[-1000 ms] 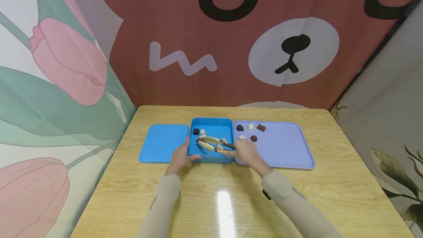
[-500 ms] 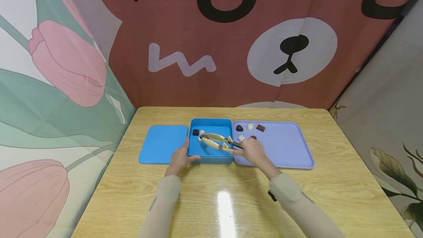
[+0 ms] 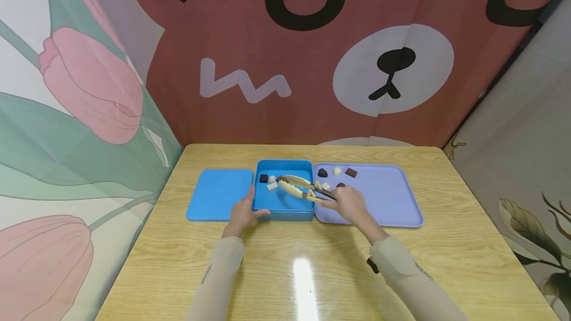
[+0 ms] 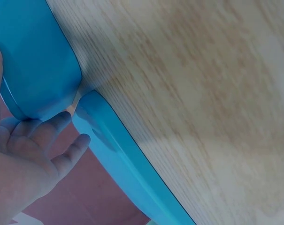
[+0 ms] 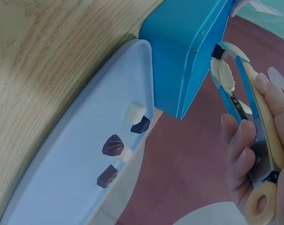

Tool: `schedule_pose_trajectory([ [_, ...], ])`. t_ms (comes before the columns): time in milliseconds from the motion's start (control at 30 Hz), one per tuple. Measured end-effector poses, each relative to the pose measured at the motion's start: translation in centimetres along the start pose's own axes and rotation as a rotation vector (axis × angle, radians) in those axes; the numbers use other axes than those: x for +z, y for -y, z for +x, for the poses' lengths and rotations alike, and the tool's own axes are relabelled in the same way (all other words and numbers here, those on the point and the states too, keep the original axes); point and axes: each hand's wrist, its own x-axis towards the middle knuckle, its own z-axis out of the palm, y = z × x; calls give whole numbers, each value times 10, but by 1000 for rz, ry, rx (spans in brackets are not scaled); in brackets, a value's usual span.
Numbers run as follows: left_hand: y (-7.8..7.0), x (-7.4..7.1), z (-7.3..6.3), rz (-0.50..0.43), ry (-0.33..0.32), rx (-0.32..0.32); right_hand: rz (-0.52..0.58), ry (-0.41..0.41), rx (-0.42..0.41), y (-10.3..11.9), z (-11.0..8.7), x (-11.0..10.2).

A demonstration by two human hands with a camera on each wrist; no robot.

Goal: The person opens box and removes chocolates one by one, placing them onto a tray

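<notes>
My left hand [image 3: 242, 214] holds the front left corner of the blue box [image 3: 285, 215], thumb along the front and fingers against the left wall. In the right wrist view, my right hand [image 5: 240, 154] grips cream-tipped tongs [image 5: 261, 117] by their handles. Between the tong tips sits a dark brown chocolate piece [image 5: 218, 51], over the inside of the box. On the box floor lie a dark square chocolate [image 3: 264, 178], a round white one [image 3: 272, 179] and a white block [image 3: 272, 187].
A purple tray [image 3: 388, 202] adjoins the box on the right, with several dark, brown and white chocolate pieces, among them a brown slab [image 3: 351, 173]. Left of the box, a flat blue lid [image 3: 218, 197] lies on the wooden table [image 3: 267, 271].
The tongs, with the brown piece between their tips, have moved right and slightly back along with my right hand. The white block now shows fully. My left hand stays at the box corner.
</notes>
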Motion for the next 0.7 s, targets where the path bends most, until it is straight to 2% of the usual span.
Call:
schedule_pose_trajectory([
  [433,3,1,2,7,6,5,27,-42,32,-15,-11,-8],
  [700,2,1,1,-4,7,10,35,-60,13,-31,-18,-11],
])
